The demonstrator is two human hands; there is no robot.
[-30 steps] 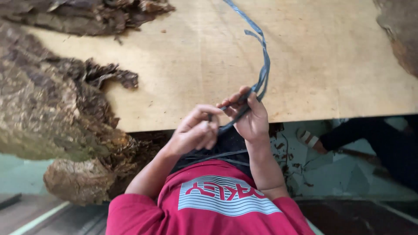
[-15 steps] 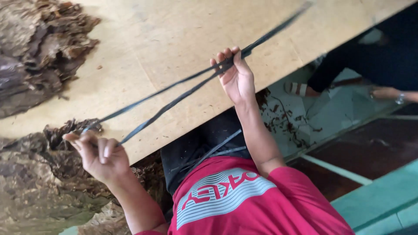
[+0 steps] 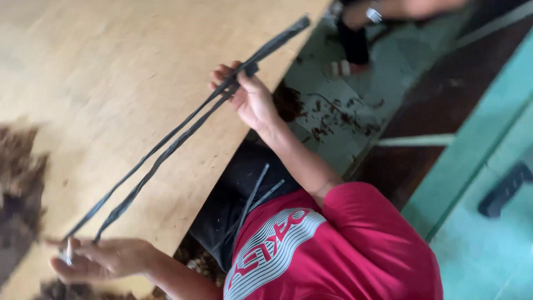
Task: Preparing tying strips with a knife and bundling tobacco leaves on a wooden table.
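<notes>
Two long dark flat strips [image 3: 166,147] are stretched taut over a pale plywood board [image 3: 100,72]. My left hand [image 3: 102,258] pinches their lower ends at the bottom left, near the board's edge. At the board's right edge, my right hand [image 3: 247,94] is closed around the strips, whose far end [image 3: 297,25] sticks out beyond the fingers. More dark strips [image 3: 252,194] lie across my lap, above my red shirt [image 3: 333,250].
A blurred pile of brown dried leaves [image 3: 16,194] lies at the board's left. Leaf scraps [image 3: 327,119] litter the green floor. Another person's sandalled foot [image 3: 352,41] and wrist with a watch [image 3: 375,14] are at the top right.
My hands have moved apart from a joined position, pulling the strips out straight between them. The view has swung right, so the leaf pile has slid to the left edge.
</notes>
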